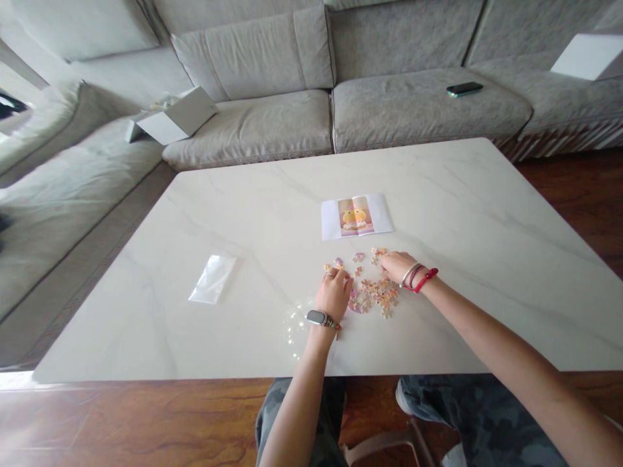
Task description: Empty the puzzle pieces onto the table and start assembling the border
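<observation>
On marble tabletop [462, 194], jigsaw pieces [377, 295] crosswise, touching left hand [333, 295], right hand [398, 266]

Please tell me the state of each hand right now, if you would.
Left hand: curled over the puzzle pieces; cannot tell if it holds one.
Right hand: also curled over the pieces; cannot tell if it holds one.

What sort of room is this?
Probably a living room in a home: a large grey sectional sofa runs along two sides of a white marble-topped table, on a dark wood floor.
</observation>
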### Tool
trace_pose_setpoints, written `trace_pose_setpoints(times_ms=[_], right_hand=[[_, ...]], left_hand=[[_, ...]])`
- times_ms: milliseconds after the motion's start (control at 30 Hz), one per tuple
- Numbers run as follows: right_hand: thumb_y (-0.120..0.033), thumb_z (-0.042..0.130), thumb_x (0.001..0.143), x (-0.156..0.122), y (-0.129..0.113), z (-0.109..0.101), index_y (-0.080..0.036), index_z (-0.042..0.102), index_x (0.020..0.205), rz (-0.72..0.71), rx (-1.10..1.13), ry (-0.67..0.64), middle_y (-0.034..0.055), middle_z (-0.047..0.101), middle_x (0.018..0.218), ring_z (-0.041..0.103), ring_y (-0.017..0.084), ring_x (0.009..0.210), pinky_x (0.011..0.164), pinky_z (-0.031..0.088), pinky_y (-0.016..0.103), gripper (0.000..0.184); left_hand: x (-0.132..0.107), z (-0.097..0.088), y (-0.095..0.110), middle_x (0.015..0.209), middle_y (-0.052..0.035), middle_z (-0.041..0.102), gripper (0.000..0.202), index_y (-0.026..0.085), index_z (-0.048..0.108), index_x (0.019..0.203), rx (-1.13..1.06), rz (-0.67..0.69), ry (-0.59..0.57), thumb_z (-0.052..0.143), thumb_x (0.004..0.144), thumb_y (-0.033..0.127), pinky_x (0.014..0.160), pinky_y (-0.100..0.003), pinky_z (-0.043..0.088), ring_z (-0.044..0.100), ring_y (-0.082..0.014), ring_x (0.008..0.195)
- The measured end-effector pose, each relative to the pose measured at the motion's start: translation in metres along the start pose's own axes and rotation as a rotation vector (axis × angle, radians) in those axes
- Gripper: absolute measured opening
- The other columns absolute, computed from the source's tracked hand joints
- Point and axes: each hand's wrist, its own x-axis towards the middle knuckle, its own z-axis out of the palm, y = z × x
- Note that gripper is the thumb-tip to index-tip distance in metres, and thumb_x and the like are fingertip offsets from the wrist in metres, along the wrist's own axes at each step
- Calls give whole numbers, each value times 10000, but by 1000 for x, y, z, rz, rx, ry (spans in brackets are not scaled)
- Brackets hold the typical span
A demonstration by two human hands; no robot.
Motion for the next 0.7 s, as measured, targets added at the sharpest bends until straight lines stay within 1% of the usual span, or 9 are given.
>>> trace_pose_setpoints(times_ms=[133, 200, 300, 367, 467, 567, 700], right_hand=[[-145, 473, 719, 0, 1, -2, -143, 634, 766, -24, -24, -38, 146, 645, 857, 589, 222, 820, 682, 406, 288, 168], [-168, 474, 728, -1, 3, -2, -156, 633, 783, -23, -25, -48, 127, 650, 838, 592, 211, 807, 674, 408, 279, 168], [-201, 530, 697, -4, 4, -2, -187, 632, 771, -21, -27, -65, 86, 654, 803, 596, 197, 790, 663, 410, 262, 126], [-197, 562, 667, -7, 2, -2, -192, 633, 762, -16, -40, -77, 81, 654, 812, 595, 200, 803, 674, 410, 264, 118], [-182, 564, 656, -10, -2, -4, -171, 636, 781, -5, -71, -91, 116, 648, 847, 591, 223, 832, 698, 411, 292, 145], [-178, 550, 664, -12, -5, -6, -147, 639, 791, -3, -94, -112, 142, 648, 843, 590, 236, 844, 718, 409, 314, 158], [-159, 545, 658, -13, -4, -5, -132, 645, 745, -19, -99, -153, 139, 656, 795, 592, 227, 837, 726, 403, 304, 135]], left_hand=[[0, 4, 4, 925, -53, 530, 141, 183, 561, 819, -26, 30, -2, 429, 795, 223, 744, -260, 431, 511, -141, 837], [-2, 6, 4, 926, -52, 524, 138, 183, 571, 823, -30, 58, -7, 441, 787, 213, 753, -261, 427, 505, -142, 840], [-4, 13, 3, 935, -55, 507, 122, 181, 589, 828, -29, 80, -24, 495, 755, 207, 784, -272, 416, 487, -155, 884], [-4, 18, 3, 940, -61, 497, 118, 170, 599, 820, -26, 59, -34, 536, 724, 196, 809, -282, 407, 474, -167, 911], [-1, 23, 4, 934, -66, 487, 133, 156, 602, 813, -24, 5, -27, 580, 682, 173, 841, -312, 390, 469, -177, 914], [2, 25, 7, 917, -64, 478, 145, 151, 596, 798, -27, -19, -14, 606, 656, 180, 857, -346, 373, 475, -183, 903], [3, 26, 13, 877, -68, 482, 103, 133, 588, 737, -21, -29, -23, 607, 648, 180, 863, -354, 361, 474, -191, 913]])
